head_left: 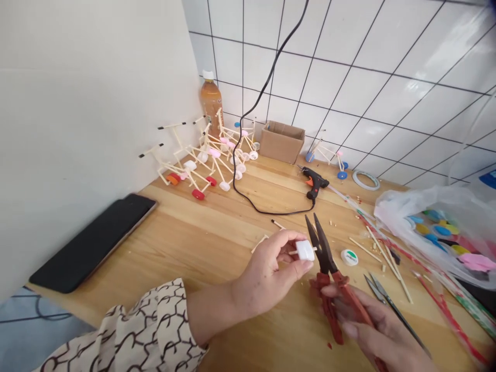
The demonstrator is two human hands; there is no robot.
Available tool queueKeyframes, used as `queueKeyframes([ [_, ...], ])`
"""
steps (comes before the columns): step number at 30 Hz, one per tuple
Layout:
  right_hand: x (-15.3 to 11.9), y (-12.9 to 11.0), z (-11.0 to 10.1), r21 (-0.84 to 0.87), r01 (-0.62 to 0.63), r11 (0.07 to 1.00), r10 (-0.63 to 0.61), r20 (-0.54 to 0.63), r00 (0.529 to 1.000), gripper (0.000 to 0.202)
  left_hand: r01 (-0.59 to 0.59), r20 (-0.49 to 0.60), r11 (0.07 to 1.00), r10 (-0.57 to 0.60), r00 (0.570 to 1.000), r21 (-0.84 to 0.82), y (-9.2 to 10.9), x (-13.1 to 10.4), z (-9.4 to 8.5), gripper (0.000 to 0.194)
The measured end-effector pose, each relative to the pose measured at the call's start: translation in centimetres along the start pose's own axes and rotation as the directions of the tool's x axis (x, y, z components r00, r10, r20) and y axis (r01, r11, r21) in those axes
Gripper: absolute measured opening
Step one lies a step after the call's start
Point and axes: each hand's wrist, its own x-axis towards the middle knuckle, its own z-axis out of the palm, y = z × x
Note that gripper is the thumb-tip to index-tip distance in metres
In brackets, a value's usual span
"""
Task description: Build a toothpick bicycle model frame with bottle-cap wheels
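Observation:
Between the thumb and fingers of my left hand (261, 276) is a small white cap (305, 250) with a thin wooden stick poking out on both sides. My right hand (372, 320) grips the red handles of long-nose pliers (324, 248). Their dark jaws point up and stand slightly apart, close to the stick's right end; whether they touch it I cannot tell. Right of the pliers lies a white bottle cap with a green mark (349, 257). A wooden stick with a black tip (278, 224) rests behind my left hand.
Several small stick models with bottle-cap wheels (211, 152) stand at the back left beside a bottle (211, 101). A cardboard box (282, 141), a glue gun (314, 182) with its cord, a tape roll (366, 180), scissors (387, 299), a bag of caps (434, 217) and a phone (95, 237) surround the workspace.

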Motion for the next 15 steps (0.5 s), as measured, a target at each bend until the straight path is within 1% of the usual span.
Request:
queueKeyframes([
  [2, -0.26, -0.02, -0.02, -0.061, -0.015, 0.998, 0.015, 0.003, 1.000, 0.035, -0.013, -0.006, 1.000, 0.013, 1.000, 0.018, 0.06, -0.01, 0.03, 0.027],
  [5, -0.46, -0.21, 0.06, -0.107, -0.024, 0.994, 0.026, 0.018, 1.000, 0.035, -0.022, -0.018, 0.999, 0.023, 1.000, 0.043, 0.00, -0.01, 0.06, 0.027],
  [8, -0.51, -0.37, 0.26, -0.138, -0.054, 0.989, 0.052, -0.016, 0.998, 0.037, -0.036, -0.026, 0.997, 0.038, 0.999, 0.066, -0.17, 0.00, 0.14, 0.028],
  [11, -0.59, -0.39, 0.45, -0.169, -0.108, 0.980, 0.103, -0.041, 0.994, 0.040, -0.050, -0.028, 0.997, 0.051, 0.998, 0.054, -0.28, 0.00, 0.23, 0.029],
  [15, -0.83, -0.19, 0.37, -0.224, -0.100, 0.970, 0.093, -0.040, 0.995, 0.042, -0.033, -0.009, 0.999, 0.033, 0.999, 0.021, -0.26, -0.03, 0.26, 0.028],
])
